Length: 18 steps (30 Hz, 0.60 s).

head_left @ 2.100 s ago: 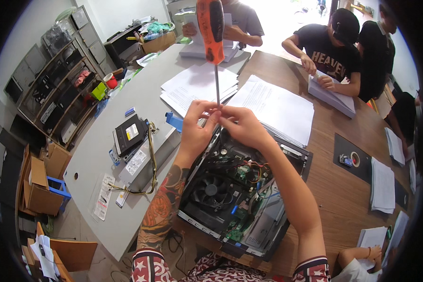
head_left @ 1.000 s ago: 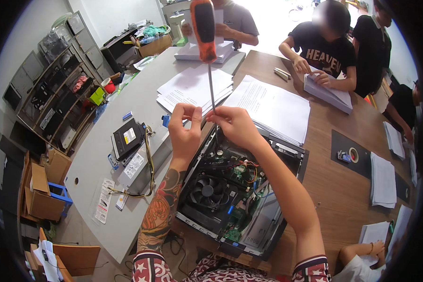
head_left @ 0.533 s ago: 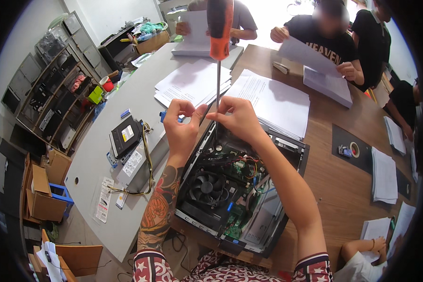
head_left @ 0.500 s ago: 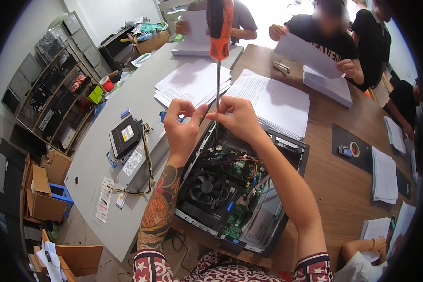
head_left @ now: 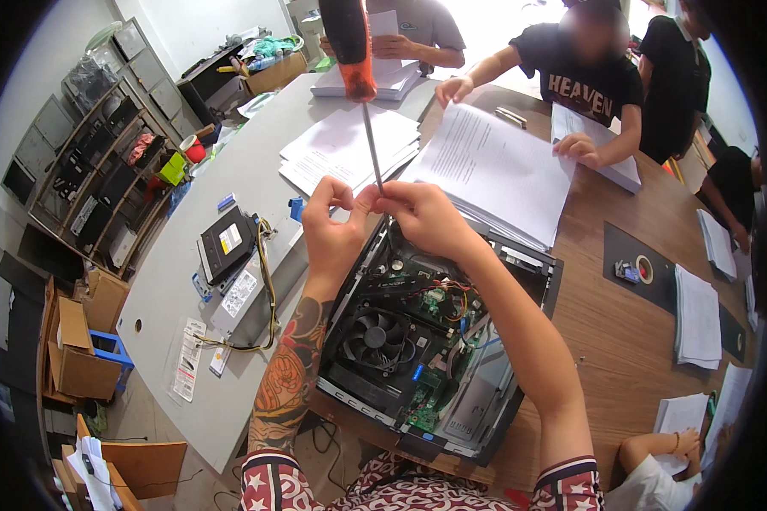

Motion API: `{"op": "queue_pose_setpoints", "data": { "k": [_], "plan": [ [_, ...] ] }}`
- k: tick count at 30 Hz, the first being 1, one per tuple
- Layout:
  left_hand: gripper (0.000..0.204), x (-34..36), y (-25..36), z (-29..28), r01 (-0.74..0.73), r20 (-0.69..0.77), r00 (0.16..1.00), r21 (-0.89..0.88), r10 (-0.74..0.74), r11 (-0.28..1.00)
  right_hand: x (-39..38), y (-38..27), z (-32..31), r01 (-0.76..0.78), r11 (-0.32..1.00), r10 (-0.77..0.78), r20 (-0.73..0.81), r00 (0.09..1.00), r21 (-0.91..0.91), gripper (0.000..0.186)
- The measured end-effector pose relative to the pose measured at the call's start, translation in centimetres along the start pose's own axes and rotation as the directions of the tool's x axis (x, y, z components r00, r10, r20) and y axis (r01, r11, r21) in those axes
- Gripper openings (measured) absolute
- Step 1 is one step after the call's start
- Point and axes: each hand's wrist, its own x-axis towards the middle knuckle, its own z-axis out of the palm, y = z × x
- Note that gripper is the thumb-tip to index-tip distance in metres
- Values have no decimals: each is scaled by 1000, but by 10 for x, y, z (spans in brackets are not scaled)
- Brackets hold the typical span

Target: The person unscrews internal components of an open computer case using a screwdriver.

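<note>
Above the computer (head_left: 426, 358), the screwdriver (head_left: 347, 51) is now leaning upper-left, fingers of the right hand (head_left: 428, 219) gripping its shaft, the left hand (head_left: 332, 228), grip unclear, closing in, apparently assisting.

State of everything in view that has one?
Screwdriver: tilted, handle up
Right hand: pinched at its shaft
Left hand: curled, next to shaft
Computer case: lying open
Fan: mounted in case
Power supply: outside case, cables along it
Optical drive: outside case
Tape roll: lying flat
Cardboard box: open

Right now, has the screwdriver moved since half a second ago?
Yes: the screwdriver has tipped, its upper end going left, judged against the fan.
</note>
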Motion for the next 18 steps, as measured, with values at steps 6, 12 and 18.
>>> {"op": "queue_pose_setpoints", "data": {
  "k": [6,12,18],
  "plan": [
    [16,6,1,4,-119,91,987,-157,134,980,0,-1,1,40,999,-39,39,998,-18,18],
    [14,5,4,6,-98,105,988,-154,115,983,1,10,4,72,997,-72,-11,997,34,20],
    [10,3,7,7,-123,52,991,-76,127,989,1,12,9,-16,996,-6,-236,972,-92,17]
  ]
}}
